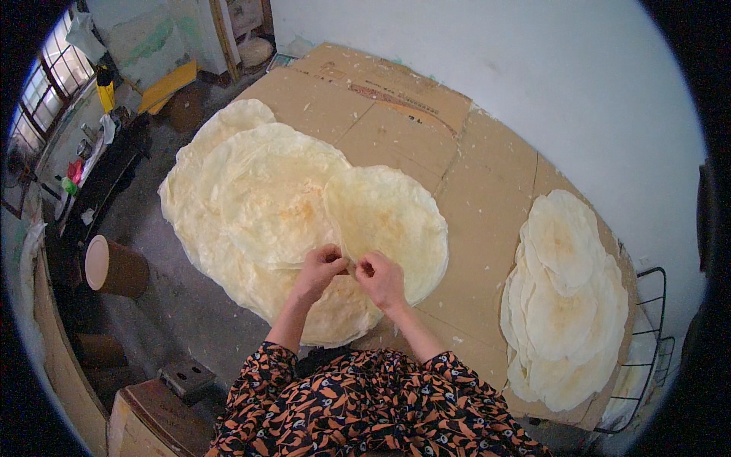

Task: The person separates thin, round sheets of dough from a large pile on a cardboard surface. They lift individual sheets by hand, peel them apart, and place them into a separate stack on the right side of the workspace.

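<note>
A thin, round, pale flatbread sheet (394, 223) lies partly over the right side of a large heap of overlapping flatbread sheets (257, 200). My left hand (321, 268) and my right hand (381, 281) are close together at the sheet's near left edge. Fingertips and thumb of each hand are pinched on that edge. What exactly lies between the fingers is too small to make out clearly. Browned spots mark the middle of the heap, which reaches past the table's left edge.
Cardboard sheets (491, 228) cover the table. A second flatbread stack (571, 320) lies at the right, beside a black metal rack (657, 331). To the left are a brown cylindrical container (123, 265) on the floor and a wooden box (165, 417). A white wall (514, 74) borders the far side.
</note>
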Available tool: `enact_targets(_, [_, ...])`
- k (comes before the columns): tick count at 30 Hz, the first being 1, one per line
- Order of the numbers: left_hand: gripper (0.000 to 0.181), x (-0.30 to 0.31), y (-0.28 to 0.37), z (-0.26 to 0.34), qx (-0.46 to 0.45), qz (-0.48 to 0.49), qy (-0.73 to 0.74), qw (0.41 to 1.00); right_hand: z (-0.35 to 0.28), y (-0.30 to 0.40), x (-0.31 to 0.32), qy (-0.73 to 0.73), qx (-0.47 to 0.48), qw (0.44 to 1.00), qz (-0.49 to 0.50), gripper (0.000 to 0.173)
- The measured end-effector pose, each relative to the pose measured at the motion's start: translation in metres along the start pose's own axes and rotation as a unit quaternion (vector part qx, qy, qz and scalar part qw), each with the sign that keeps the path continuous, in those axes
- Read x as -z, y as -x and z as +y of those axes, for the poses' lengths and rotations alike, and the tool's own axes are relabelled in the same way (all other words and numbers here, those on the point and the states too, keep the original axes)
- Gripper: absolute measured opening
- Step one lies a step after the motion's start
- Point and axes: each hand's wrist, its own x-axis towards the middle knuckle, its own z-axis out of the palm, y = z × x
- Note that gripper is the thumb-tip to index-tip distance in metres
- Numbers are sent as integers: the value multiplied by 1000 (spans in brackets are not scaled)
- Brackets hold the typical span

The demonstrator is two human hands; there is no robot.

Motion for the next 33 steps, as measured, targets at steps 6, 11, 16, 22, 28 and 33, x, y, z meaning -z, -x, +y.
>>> enact_targets(6, [10, 27, 14, -32, 74, 51, 14, 996, 37, -16, 49, 48, -92, 986, 134, 7])
enact_targets(11, [22, 34, 32, -11, 83, -13, -22, 996, 36, 12, 63, -83, -69, 993, -57, 10])
enact_targets(16, [21, 39, -24, -22, 98, 114, -91, 984, 35, 38, 43, -69, -61, 972, -215, 16])
enact_targets(22, [21, -31, -37, 11, -109, 158, -450, 872, 36, 16, 15, -219, -37, 975, -8, 26])
enact_targets(28, [20, -44, -31, 32, -71, 91, -377, 919, 54, -23, 39, -144, -172, 973, 55, 29])
enact_targets(33, [14, 38, -25, 14, 51, 183, -98, 977, 166, -5, 145, -419, -280, 859, 94, 19])
